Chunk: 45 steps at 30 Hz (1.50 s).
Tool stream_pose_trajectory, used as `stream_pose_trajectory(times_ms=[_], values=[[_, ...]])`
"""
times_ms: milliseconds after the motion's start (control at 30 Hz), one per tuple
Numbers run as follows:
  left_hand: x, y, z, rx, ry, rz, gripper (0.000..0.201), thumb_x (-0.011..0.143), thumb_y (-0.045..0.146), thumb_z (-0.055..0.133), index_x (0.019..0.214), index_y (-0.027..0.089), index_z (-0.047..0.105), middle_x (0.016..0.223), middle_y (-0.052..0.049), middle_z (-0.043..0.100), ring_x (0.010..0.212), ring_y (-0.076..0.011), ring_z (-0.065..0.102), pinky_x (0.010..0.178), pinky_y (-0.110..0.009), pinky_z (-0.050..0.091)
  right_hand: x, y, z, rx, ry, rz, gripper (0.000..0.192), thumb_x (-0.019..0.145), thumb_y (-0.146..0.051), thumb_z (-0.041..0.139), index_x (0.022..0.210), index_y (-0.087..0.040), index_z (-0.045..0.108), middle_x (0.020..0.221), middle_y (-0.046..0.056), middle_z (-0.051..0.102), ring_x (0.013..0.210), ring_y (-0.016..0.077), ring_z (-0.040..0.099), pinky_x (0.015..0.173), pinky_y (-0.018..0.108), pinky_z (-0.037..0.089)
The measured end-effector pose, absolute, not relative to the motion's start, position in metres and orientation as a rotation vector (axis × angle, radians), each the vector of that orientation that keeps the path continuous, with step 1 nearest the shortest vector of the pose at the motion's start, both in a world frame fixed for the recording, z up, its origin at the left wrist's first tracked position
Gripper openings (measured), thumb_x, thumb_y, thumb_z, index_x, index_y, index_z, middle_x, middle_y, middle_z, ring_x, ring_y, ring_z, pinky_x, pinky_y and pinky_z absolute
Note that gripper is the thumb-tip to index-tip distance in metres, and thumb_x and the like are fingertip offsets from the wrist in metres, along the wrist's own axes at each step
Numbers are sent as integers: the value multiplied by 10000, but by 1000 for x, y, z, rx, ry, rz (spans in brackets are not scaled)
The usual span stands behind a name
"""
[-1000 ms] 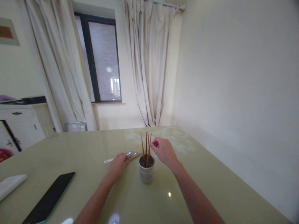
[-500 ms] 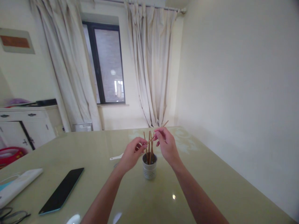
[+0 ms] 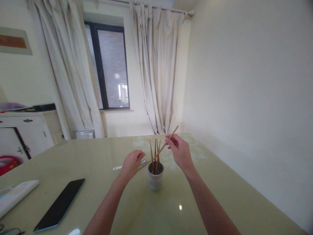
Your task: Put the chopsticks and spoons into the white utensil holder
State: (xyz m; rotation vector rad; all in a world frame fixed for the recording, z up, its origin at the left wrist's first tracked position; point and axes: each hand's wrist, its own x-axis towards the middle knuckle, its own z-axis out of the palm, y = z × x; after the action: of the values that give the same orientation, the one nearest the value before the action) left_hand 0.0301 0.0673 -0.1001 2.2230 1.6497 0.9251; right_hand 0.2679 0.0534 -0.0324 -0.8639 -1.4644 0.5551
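My right hand (image 3: 182, 151) pinches a wooden chopstick (image 3: 174, 131), which slants down and left toward the cup; its lower end is at the chopsticks there. Below stands a pale cup (image 3: 156, 184) with a patterned side, holding several upright chopsticks (image 3: 151, 151). To the left of the cup is my left hand (image 3: 132, 163), fingers curled together and nothing visible in them. Partly hidden behind that hand lies a spoon with a white handle (image 3: 117, 168) and a shiny bowl. A thin stick-like thing (image 3: 144, 165) lies between that hand and the cup.
A black tablet or phone (image 3: 60, 204) lies on the glossy green table (image 3: 97, 156) at left. Beside it are a white object (image 3: 18, 195) and, at the corner, dark-framed glasses (image 3: 11, 231). A wall (image 3: 256, 114) runs along the right edge.
My left hand has let go of the chopstick and moved down and left. My right hand has shifted slightly right, still holding the chopstick. The view has turned a little.
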Motion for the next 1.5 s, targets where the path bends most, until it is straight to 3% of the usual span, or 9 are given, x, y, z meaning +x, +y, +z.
stream_pose_trajectory(times_ms=[200,333,500,700,900,1000,1133,1233,1500], values=[[16,78,-154,2206,1887,559,139,913,160,572,886,189,705,998,-111,744,1007,-269,677,885,-337,457,260,73,-57,-1047,-1624,529,239,863,-343,728,1048,-194,749,860,59,798,754,232,772,714,361,618],[17,77,-165,2166,1904,535,136,874,129,599,935,204,695,1051,-95,738,1062,-257,659,931,-328,448,246,75,-71,-1099,-1728,523,292,833,-223,759,1123,-219,727,845,35,800,759,219,773,740,340,603],[13,80,-159,2060,1893,634,120,883,117,571,871,190,665,992,-101,742,1005,-258,675,906,-347,473,246,76,-74,-1081,-1684,541,316,860,-232,723,1173,-199,713,900,51,794,754,207,773,748,349,617],[17,82,-120,1937,1743,998,246,1027,273,380,1111,183,592,1101,-91,697,867,-178,694,745,-290,528,252,71,-63,-922,-1551,598,291,947,-393,614,1128,-192,721,907,67,783,793,211,773,684,321,623],[49,52,-83,1811,1049,1356,293,953,495,597,1072,227,605,753,29,625,684,-140,621,598,-228,453,237,55,-51,-807,-1558,731,278,976,-441,590,984,-192,713,849,61,768,772,202,740,627,280,579],[51,50,-79,1828,998,1338,336,965,534,581,1055,216,638,824,-6,681,759,-158,658,666,-255,500,238,49,-43,-769,-1503,759,281,968,-460,609,936,-192,690,826,61,763,784,209,748,635,281,578],[23,66,-93,2092,1523,1057,333,1060,410,411,1054,202,671,996,-65,733,908,-194,687,826,-305,528,259,43,-28,-817,-1445,668,277,948,-474,645,933,-197,658,880,75,781,791,215,762,648,289,579],[0,76,-114,2153,1989,715,261,1029,229,435,1006,195,693,1083,-106,726,1049,-243,676,913,-345,492,276,42,-21,-909,-1528,554,232,941,-429,648,902,-201,668,823,61,777,739,208,756,697,313,590],[-8,76,-153,2131,2091,383,180,961,155,540,1016,212,701,1133,-96,716,1153,-264,659,907,-332,476,268,56,-43,-1313,-1865,446,135,910,-226,643,796,-202,711,741,25,794,680,186,761,669,274,545]])
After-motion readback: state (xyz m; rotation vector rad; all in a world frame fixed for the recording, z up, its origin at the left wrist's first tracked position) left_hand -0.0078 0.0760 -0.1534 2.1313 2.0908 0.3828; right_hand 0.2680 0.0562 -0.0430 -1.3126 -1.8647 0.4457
